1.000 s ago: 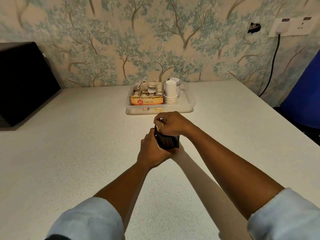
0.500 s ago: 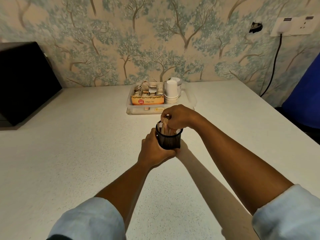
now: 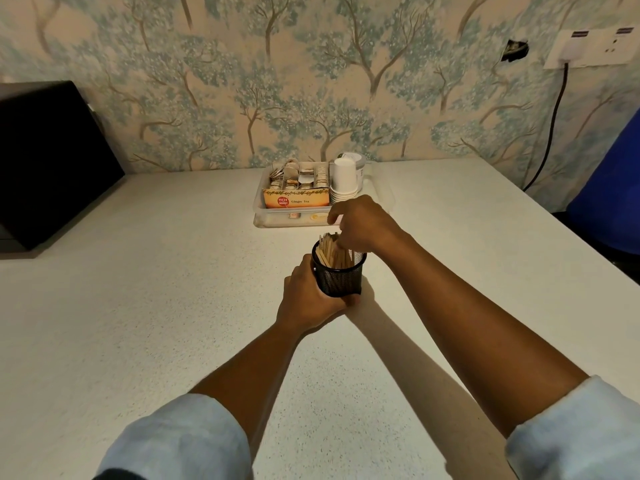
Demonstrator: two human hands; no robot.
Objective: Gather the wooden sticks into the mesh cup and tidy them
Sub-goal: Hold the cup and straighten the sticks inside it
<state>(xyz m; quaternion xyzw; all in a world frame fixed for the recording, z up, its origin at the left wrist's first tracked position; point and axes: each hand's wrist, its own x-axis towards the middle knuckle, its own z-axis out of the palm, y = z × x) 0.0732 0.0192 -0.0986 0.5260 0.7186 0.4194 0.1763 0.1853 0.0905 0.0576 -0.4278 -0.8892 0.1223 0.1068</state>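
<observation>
Change: right hand [image 3: 363,225] has lifted slightly, uncovering the stick tops.
Left hand [image 3: 308,297]: wraps the mesh cup [image 3: 339,273], mid-tabletop.
Right hand: fingertips among the wooden sticks [image 3: 330,251]; grasp unclear.
Axis: sticks near upright, directly beneath the right hand.

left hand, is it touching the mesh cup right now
Touching. The head view shows the left hand wrapped round the side and base of the mesh cup, fingers curled under it, with no gap between them.
</observation>
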